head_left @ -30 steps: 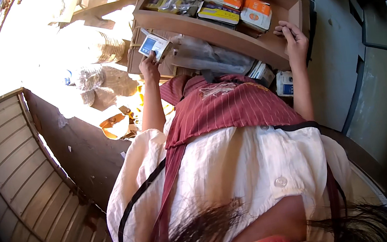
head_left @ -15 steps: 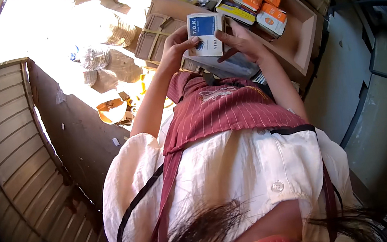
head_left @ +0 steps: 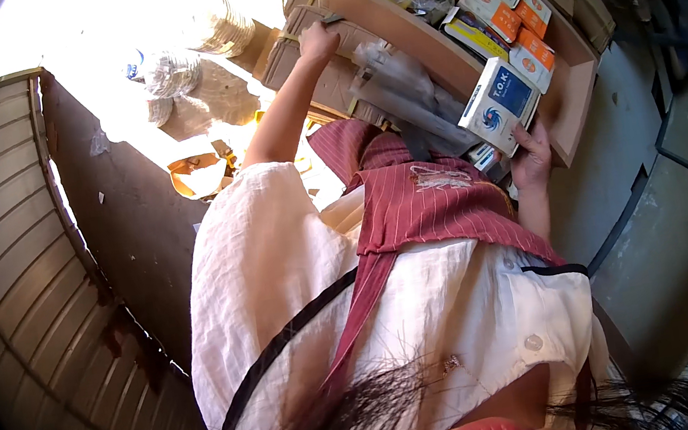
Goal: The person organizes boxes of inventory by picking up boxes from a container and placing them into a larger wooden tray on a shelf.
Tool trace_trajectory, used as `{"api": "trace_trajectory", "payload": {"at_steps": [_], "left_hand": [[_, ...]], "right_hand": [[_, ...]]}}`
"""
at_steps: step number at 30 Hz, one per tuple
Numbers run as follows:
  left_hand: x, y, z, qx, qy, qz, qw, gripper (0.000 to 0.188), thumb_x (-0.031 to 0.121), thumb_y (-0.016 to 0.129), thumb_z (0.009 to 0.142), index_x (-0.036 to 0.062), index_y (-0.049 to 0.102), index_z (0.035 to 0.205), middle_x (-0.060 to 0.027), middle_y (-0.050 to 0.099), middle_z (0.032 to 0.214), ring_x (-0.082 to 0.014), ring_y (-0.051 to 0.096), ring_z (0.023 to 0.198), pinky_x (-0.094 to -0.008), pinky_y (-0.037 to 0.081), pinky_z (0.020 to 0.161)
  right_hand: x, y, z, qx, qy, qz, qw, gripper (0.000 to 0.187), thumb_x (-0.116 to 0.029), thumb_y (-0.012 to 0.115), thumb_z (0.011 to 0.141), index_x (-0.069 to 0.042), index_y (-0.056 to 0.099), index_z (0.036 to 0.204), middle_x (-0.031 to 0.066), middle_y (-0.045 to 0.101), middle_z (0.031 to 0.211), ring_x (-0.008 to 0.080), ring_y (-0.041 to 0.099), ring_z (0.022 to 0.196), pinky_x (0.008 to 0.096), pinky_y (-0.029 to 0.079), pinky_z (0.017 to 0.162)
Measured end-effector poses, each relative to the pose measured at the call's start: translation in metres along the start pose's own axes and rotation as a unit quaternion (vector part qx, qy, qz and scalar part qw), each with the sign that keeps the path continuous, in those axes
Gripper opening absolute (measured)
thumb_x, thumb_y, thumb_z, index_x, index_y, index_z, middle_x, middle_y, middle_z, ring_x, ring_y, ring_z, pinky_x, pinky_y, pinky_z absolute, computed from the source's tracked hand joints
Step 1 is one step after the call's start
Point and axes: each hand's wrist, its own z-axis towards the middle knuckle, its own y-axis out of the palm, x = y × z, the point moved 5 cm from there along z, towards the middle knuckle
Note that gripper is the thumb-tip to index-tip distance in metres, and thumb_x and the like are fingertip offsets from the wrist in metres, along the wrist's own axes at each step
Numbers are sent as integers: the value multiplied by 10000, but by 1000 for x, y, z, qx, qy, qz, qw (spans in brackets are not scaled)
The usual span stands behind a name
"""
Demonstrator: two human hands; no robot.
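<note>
Over the near edge of the tray (head_left: 389, 25), rightward: pack (head_left: 500, 108), grasped by my right hand (head_left: 531, 155) | long axis across that edge | left hand (head_left: 318, 42) by tray's left end; I can't tell its hold

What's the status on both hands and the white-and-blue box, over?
Right hand holding white-and-blue box. Left hand by cardboard carton, small dark object there, unclear. Plastic sheeting between hands.
</note>
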Motion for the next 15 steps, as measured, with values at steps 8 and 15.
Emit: {"api": "trace_trajectory", "payload": {"at_steps": [8,15], "left_hand": [[7,40,54,7,176,288,941,331,219,556,895,87,642,1186,-211,548,1204,-359,526,1145,-402,535,857],[-38,-5,21,-52,65,88,993,311,301,662,823,2,663,907,-211,702,912,-310,702,840,-427,543,759]], "right_hand": [[-32,-42,22,205,2,-126,970,367,-197,652,894,-33,542,1204,94,651,1049,200,659,819,319,527,508],[-43,-48,32,187,98,-324,922,342,-384,713,853,-60,621,909,-9,583,702,67,517,556,198,378,471]]}}
